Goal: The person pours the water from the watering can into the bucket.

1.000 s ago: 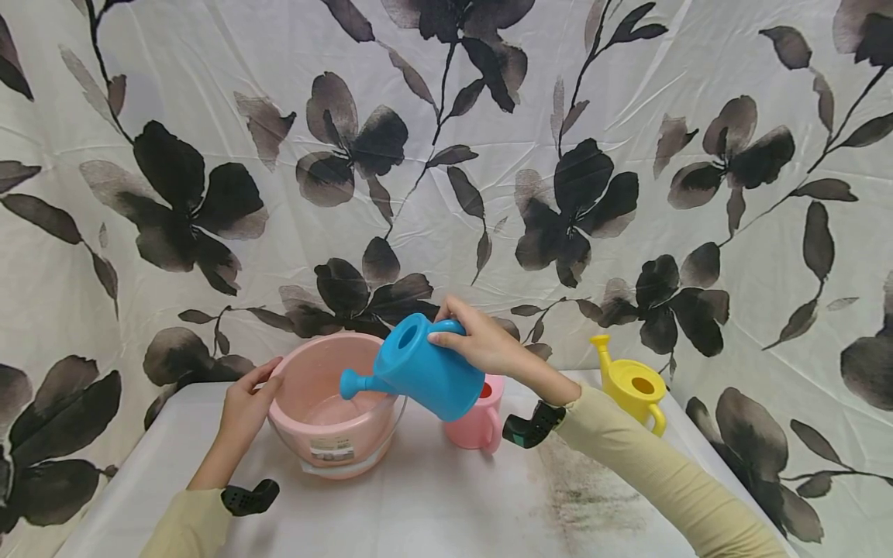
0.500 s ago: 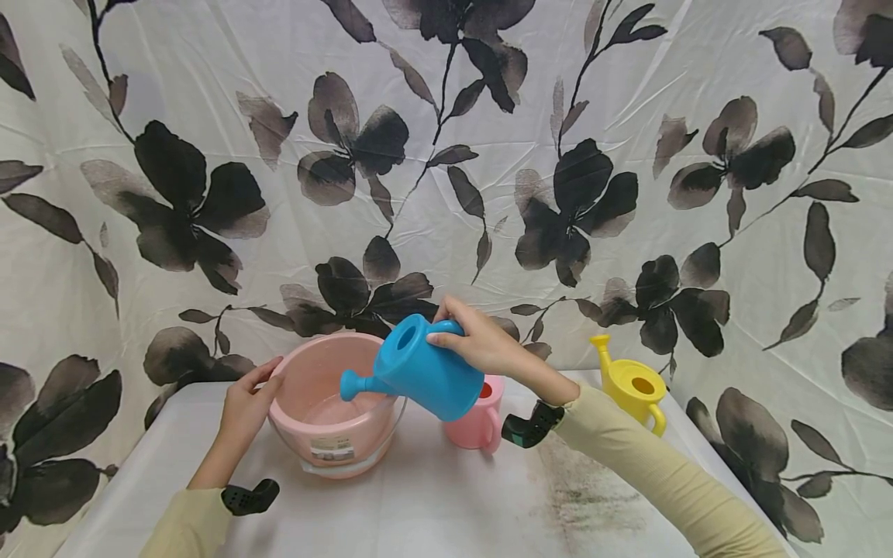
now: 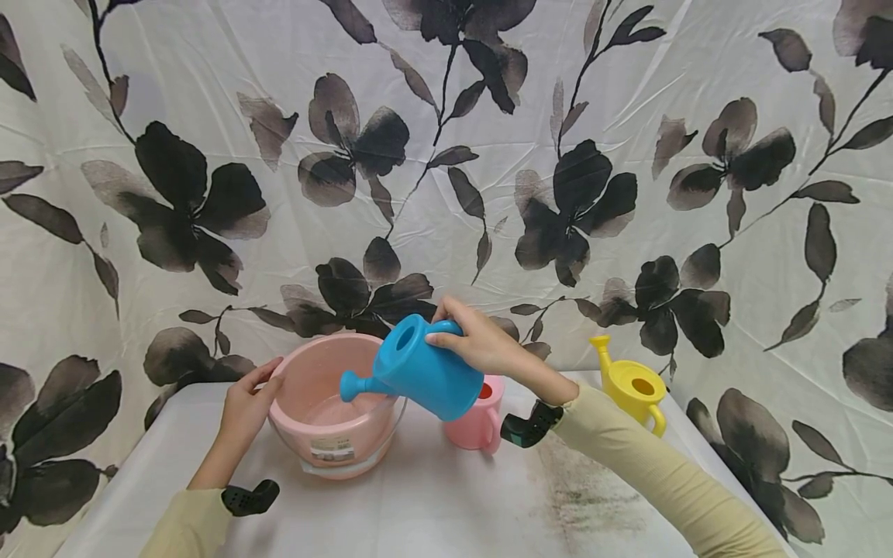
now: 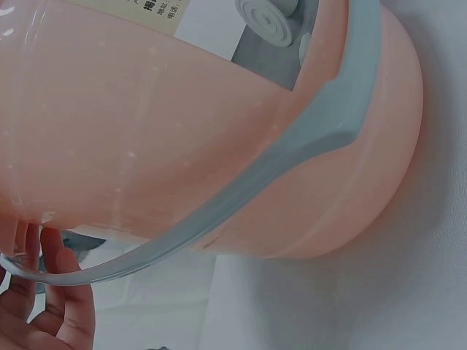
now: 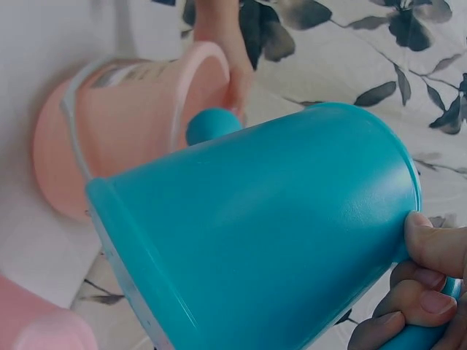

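A blue toy watering can (image 3: 429, 368) hangs tilted to the left, my right hand (image 3: 481, 337) gripping its handle. Its spout reaches over the near right rim of a pink bucket (image 3: 335, 430), above the opening. In the right wrist view, the fingers (image 5: 419, 302) curl round the handle below the blue body. My left hand (image 3: 247, 399) holds the bucket's left side at the rim, thumb on the edge. The left wrist view shows its fingers (image 4: 69, 299) against the outside wall, beside the grey bail handle (image 4: 219, 208). No water stream can be made out.
Just right of the bucket stands a pink watering can (image 3: 474, 426), partly hidden behind the blue one. A yellow watering can (image 3: 631, 384) stands farther right, near the table's edge. Dark smudges mark the white tablecloth (image 3: 446, 511). A floral cloth (image 3: 446, 194) hangs behind.
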Motion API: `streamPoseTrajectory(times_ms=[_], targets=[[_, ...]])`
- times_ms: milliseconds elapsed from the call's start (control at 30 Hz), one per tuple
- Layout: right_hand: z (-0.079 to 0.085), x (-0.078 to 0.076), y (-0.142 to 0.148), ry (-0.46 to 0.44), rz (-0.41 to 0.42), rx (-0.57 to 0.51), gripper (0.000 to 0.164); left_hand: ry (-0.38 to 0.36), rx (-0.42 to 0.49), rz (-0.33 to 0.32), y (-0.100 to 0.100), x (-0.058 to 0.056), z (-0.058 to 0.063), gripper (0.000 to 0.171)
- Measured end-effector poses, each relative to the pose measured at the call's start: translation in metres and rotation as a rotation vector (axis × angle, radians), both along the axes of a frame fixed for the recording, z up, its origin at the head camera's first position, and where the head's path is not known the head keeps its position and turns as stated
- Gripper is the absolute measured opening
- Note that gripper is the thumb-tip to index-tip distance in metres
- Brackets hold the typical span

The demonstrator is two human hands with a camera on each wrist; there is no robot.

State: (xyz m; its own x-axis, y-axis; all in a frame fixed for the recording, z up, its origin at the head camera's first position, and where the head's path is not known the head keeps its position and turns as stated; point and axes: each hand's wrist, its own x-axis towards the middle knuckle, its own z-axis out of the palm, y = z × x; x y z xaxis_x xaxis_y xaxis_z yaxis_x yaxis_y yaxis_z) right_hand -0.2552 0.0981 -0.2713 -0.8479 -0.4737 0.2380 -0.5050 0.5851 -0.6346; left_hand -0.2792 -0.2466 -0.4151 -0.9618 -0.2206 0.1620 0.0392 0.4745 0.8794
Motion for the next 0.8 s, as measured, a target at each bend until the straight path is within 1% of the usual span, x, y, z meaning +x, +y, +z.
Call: streamPoseTrajectory(times_ms=[367, 567, 800], targets=[[0.0007, 0.0004, -0.001, -0.005, -0.006, -0.005, 0.016, 0.018, -0.018, 0.01, -0.0002, -0.0016, -0.0015, 0.048], [0.001, 0.0003, -0.0007, -0.008, -0.005, -0.005, 0.016, 0.012, -0.005, 0.007, 0.0, -0.0018, 0.0001, 0.048], [-0.0003, -0.0009, -0.0011, 0.002, 0.009, -0.009, 0.016, 0.017, -0.033, 0.015, -0.0006, -0.0022, -0.0001, 0.047]])
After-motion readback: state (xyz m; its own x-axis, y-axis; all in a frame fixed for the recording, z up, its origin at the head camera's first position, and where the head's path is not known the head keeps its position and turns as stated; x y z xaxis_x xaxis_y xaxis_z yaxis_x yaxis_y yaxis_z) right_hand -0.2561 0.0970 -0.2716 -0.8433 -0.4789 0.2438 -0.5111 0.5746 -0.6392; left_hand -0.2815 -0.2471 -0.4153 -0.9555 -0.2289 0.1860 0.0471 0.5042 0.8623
